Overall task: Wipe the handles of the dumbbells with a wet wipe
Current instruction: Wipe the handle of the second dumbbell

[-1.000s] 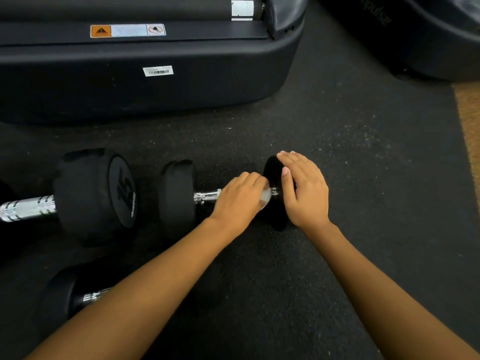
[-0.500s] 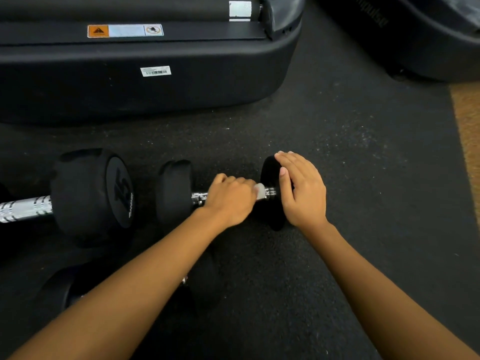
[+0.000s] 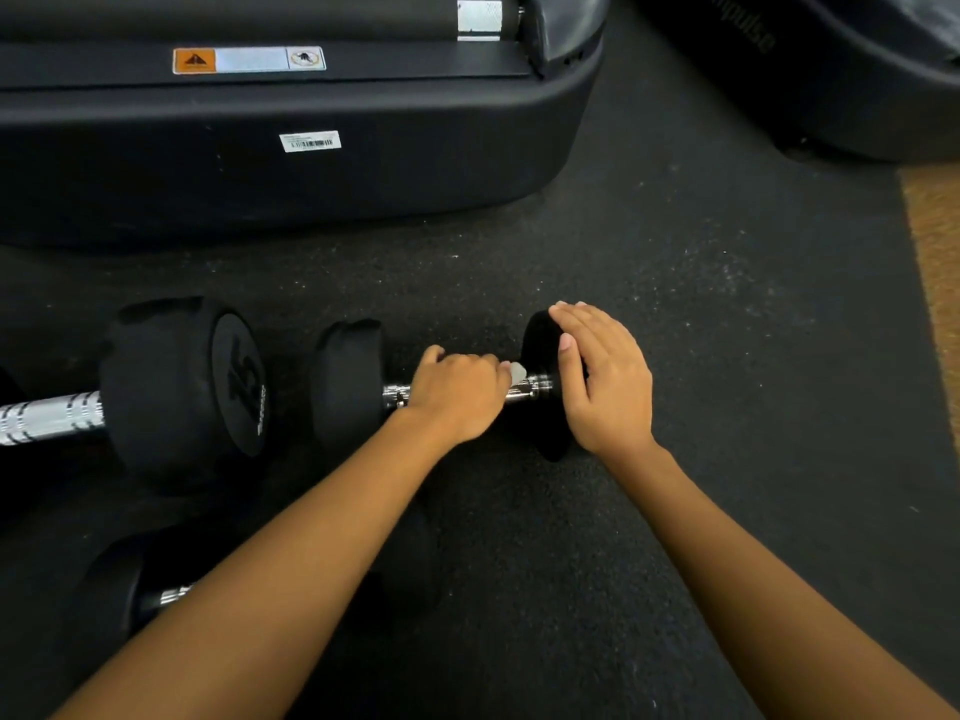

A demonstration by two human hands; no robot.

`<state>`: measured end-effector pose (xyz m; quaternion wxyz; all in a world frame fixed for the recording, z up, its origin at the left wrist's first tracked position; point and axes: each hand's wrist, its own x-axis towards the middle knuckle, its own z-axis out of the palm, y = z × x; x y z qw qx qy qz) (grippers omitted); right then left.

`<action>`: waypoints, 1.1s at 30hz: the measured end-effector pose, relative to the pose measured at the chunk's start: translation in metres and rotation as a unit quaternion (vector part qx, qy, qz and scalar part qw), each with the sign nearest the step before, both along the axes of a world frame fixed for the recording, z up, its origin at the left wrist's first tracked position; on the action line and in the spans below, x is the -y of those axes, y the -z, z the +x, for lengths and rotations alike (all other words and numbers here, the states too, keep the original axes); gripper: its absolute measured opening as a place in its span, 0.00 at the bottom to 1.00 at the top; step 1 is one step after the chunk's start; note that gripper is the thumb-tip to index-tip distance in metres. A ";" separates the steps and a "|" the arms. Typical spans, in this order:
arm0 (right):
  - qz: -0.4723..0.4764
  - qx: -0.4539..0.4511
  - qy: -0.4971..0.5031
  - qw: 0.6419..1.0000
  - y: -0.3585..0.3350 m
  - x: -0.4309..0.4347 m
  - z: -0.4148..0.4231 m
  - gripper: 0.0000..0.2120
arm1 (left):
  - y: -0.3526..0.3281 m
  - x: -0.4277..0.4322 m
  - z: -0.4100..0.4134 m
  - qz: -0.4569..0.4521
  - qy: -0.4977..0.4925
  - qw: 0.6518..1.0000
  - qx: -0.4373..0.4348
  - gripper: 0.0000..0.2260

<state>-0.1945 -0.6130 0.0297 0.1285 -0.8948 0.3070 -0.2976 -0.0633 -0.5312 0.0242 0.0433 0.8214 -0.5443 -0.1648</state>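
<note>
Far left, we have the big dumbbell [image 3: 182,387] lying on the black floor mat [image 3: 727,356], a 15 on its end face, its ribbed chrome bar [image 3: 49,418] running out of view. Nearer us, another dumbbell [image 3: 117,589] sits half hidden under the left forearm. Behind them stretches a black machine base [image 3: 363,174] with a barcode sticker [image 3: 310,141]. Now the middle: the small dumbbell [image 3: 348,381] lies just beside the big one. The left hand [image 3: 457,394] is on its handle [image 3: 537,387], grip clenched round the bar, with the white wipe [image 3: 518,372] poking out by the knuckles, close to the right-hand head. The right hand [image 3: 605,381] rests on that head, grip released, fingers straight across its top. Further right we see a second dark machine [image 3: 857,70] in the corner and a tan strip of floor [image 3: 935,262] at the edge.
</note>
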 end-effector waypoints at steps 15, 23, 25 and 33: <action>0.006 -0.003 0.001 1.000 0.000 -0.001 0.000 0.19 | -0.011 0.007 -0.011 0.013 0.013 0.999 0.041 0.18; 0.002 -0.003 0.002 1.000 0.001 -0.001 0.000 0.19 | -0.002 0.005 -0.009 -0.017 0.014 1.000 -0.007 0.18; 0.007 -0.003 0.001 1.000 0.001 0.000 0.000 0.19 | -0.008 0.010 -0.007 0.031 0.014 0.999 0.002 0.19; 0.007 -0.007 0.000 1.000 0.000 0.000 0.000 0.20 | -0.002 0.001 -0.011 -0.046 0.040 0.998 -0.033 0.18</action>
